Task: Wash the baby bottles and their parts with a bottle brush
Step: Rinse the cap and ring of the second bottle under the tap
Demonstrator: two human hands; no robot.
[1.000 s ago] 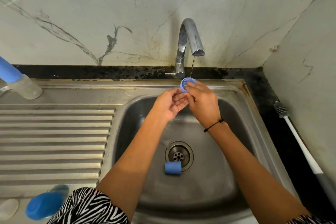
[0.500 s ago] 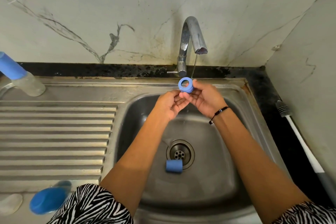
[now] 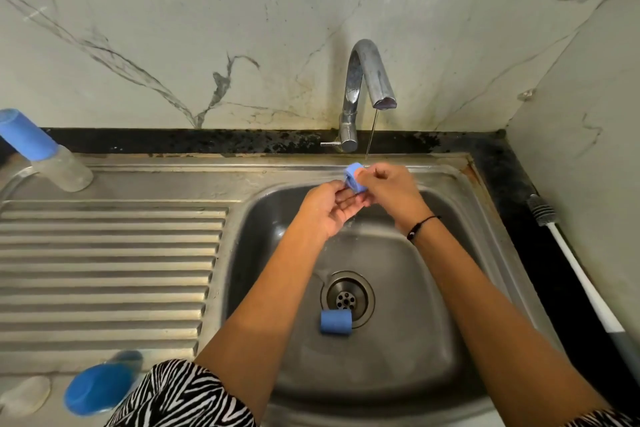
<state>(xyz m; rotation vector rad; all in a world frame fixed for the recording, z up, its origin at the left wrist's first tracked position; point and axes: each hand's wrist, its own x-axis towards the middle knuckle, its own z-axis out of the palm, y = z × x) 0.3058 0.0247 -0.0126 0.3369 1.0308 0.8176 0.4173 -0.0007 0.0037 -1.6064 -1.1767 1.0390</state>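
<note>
Blue bottle ring [image 3: 355, 177] — pinched between left hand [image 3: 327, 210] and right hand [image 3: 391, 192] grips, under the tap's trickle.

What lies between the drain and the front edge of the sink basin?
In the head view, a blue cap lies on its side right at the drain, touching its front rim. Past it, the basin floor is bare steel.
</note>
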